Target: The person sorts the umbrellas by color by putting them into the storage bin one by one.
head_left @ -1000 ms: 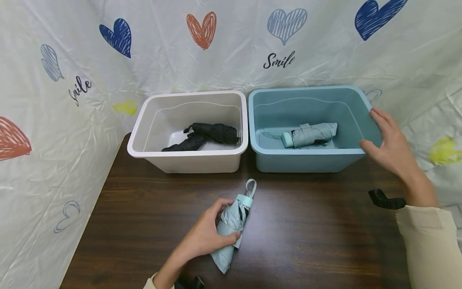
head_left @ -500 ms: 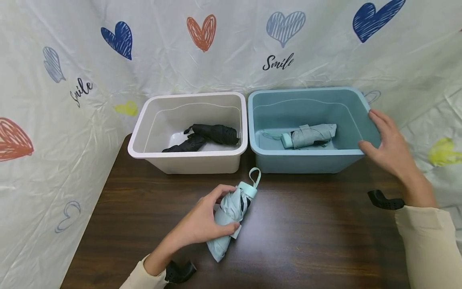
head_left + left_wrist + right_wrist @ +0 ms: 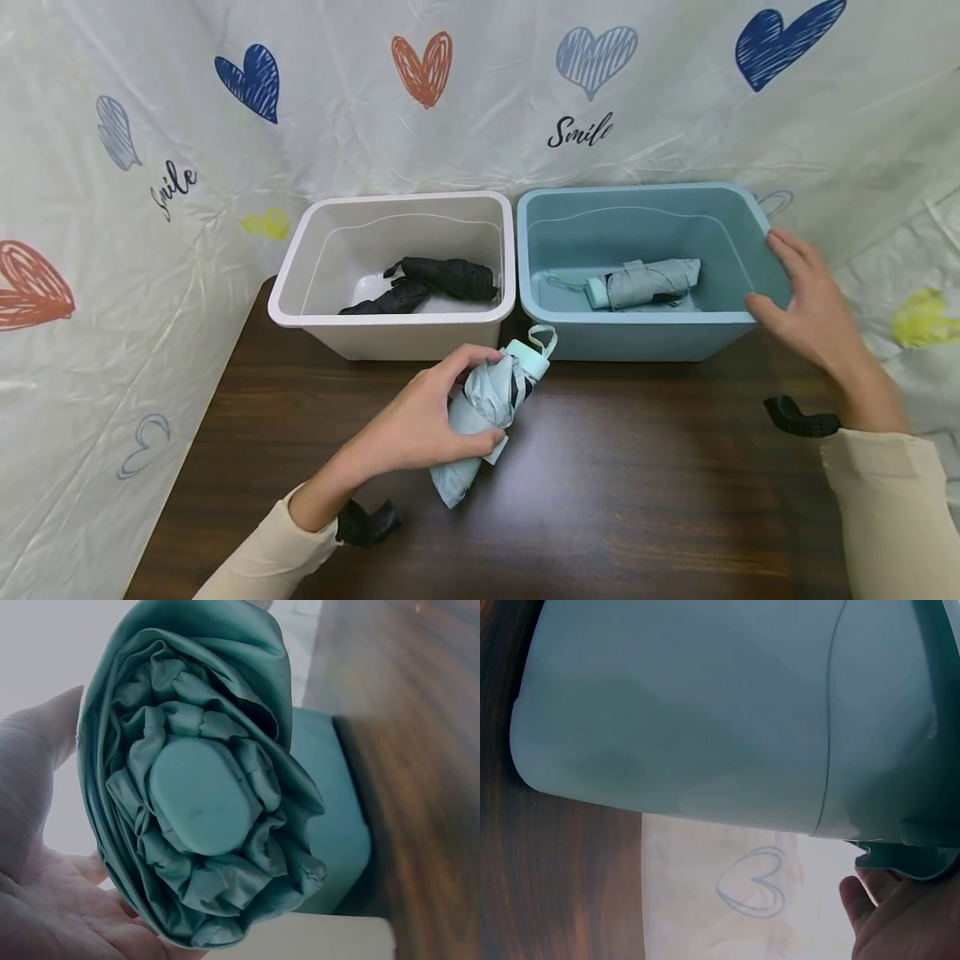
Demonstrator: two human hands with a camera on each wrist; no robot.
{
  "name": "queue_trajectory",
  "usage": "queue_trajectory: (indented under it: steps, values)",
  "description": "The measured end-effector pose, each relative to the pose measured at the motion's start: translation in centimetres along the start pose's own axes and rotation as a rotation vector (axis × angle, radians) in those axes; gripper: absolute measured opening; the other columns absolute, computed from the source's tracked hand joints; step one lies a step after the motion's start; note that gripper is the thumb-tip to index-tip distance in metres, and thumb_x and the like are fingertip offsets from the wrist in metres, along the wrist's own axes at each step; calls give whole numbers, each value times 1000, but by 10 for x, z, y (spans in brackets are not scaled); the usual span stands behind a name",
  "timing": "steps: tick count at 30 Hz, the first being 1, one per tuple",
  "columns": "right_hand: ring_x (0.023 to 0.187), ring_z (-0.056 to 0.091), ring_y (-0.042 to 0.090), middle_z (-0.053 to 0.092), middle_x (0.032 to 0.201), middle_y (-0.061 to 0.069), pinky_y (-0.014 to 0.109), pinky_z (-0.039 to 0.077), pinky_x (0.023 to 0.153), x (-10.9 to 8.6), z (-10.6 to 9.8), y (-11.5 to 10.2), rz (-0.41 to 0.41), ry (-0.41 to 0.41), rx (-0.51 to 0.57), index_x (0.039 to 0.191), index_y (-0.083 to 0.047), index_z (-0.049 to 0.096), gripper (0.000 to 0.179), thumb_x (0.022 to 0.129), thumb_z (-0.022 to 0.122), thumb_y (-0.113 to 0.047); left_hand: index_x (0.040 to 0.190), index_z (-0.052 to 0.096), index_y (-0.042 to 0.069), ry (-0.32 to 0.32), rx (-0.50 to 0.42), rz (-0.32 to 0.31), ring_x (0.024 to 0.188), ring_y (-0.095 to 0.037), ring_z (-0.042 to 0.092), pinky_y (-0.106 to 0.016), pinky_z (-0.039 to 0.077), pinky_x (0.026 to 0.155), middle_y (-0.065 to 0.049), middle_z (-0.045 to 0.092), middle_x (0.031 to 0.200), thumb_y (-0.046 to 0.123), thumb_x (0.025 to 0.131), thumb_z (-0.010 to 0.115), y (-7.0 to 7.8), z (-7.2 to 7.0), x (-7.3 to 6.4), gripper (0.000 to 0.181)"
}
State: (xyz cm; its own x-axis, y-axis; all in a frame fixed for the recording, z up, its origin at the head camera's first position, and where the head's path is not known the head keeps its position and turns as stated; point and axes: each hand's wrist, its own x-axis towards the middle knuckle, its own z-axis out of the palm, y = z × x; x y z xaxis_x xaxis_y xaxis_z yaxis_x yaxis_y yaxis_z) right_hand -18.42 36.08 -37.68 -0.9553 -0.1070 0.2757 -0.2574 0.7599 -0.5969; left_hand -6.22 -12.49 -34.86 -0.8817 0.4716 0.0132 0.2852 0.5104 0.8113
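My left hand [image 3: 431, 412] grips a folded light blue umbrella [image 3: 487, 396] above the table, in front of the two bins. Its mint cap and wrist loop [image 3: 542, 340] point up and right, close to the bins' front walls. In the left wrist view the gathered end of the umbrella [image 3: 199, 795] faces the camera, with the palm beside it. My right hand [image 3: 813, 308] holds the right end of a blue bin [image 3: 622, 337], with thumb and fingers at the rim. Inside that bin lies another light blue folded umbrella [image 3: 652, 279].
Left of the blue bin stands a white bin [image 3: 405, 340] with black folded umbrellas [image 3: 450, 277] in it. Both bins sit side by side at the back of the dark wooden table [image 3: 637, 475]. A white sheet with printed hearts [image 3: 480, 150] hangs behind them.
My left hand has carried the light blue umbrella forward and slightly right, from the table toward the bins. My right hand has stayed at the blue bin's rim.
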Motion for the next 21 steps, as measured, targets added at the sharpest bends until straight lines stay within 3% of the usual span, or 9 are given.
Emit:
queue_trajectory:
  steps: [7, 14, 21]
  values:
    - [146, 30, 58, 20, 176, 20, 77, 24, 118, -1, -1, -2, 10, -13, 1, 168, -6, 25, 83, 93, 57, -19, 146, 51, 31, 21, 96, 26, 96, -11, 65, -29, 56, 81, 7, 68, 111, 31, 78, 84, 18, -18, 19, 75]
    - [144, 30, 58, 21, 176, 20, 77, 23, 119, -2, -1, -2, 7, -7, 16, 168, -6, 25, 83, 93, 57, -18, 145, 51, 32, 11, 108, 69, 95, -11, 64, -30, 57, 74, 6, 66, 111, 30, 79, 85, 37, -34, 41, 75]
    - [146, 30, 58, 21, 176, 21, 77, 23, 118, -3, -1, -3, 6, -7, 7, 168, -5, 26, 83, 92, 57, -18, 146, 52, 30, 4, 125, 112, 104, -10, 64, -31, 56, 85, 8, 66, 118, 30, 80, 84, 43, -41, 57, 74]
